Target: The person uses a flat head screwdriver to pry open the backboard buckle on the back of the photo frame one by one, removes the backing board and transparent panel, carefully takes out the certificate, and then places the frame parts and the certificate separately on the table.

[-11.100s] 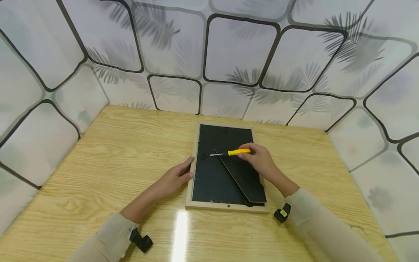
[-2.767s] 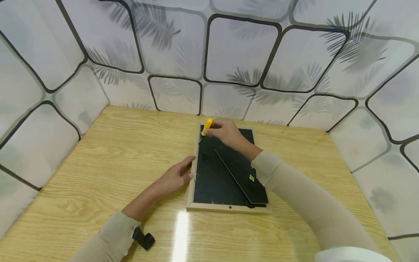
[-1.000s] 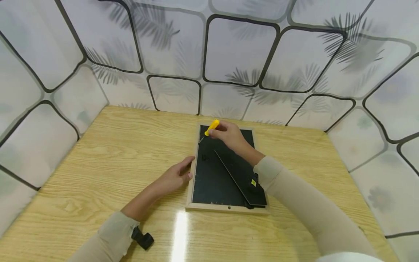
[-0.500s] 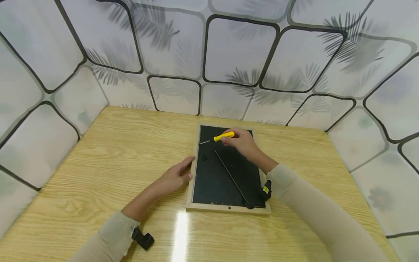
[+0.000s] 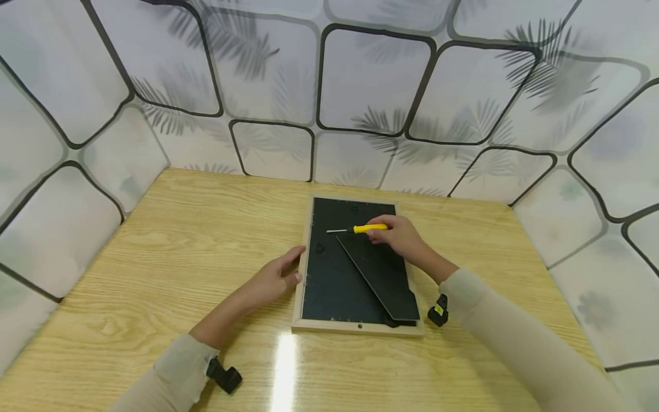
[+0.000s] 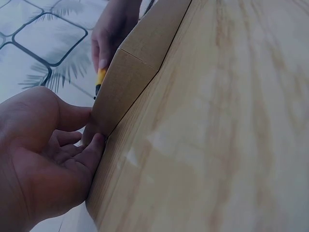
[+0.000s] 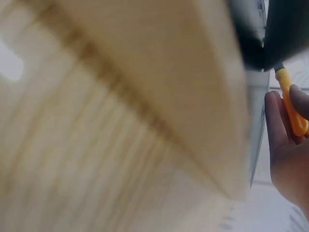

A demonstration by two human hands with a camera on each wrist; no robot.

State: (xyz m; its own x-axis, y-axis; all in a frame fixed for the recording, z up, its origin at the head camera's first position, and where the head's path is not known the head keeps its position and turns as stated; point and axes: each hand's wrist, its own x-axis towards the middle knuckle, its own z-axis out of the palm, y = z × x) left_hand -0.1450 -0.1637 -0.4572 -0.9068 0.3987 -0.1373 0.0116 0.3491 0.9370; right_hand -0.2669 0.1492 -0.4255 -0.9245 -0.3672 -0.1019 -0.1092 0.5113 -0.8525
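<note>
head view, screwdriver: the yellow screwdriver (image 5: 372, 228) is over the far half of the black backing (image 5: 329, 286), tip pointing left; half a second ago that tip was at the left rim, now it's well clear of it.
head view, right hand: the right hand (image 5: 404, 237) has come right and a little nearer, thumb and fingers pinching the yellow handle.
head view, left hand: the left hand (image 5: 272, 281) hasn't budged, loose fingers resting against the left side of the wooden frame (image 5: 329, 325).
head view, flap: the black flap (image 5: 383, 280) slants over the right half; its near right corner, hidden before by the wrist camera (image 5: 438, 312), now shows.
left wrist view, frame side: thumb and fingertips touch it, not clasped round it.
right wrist view, handle: gripped under the thumb; the frame is blurred.
</note>
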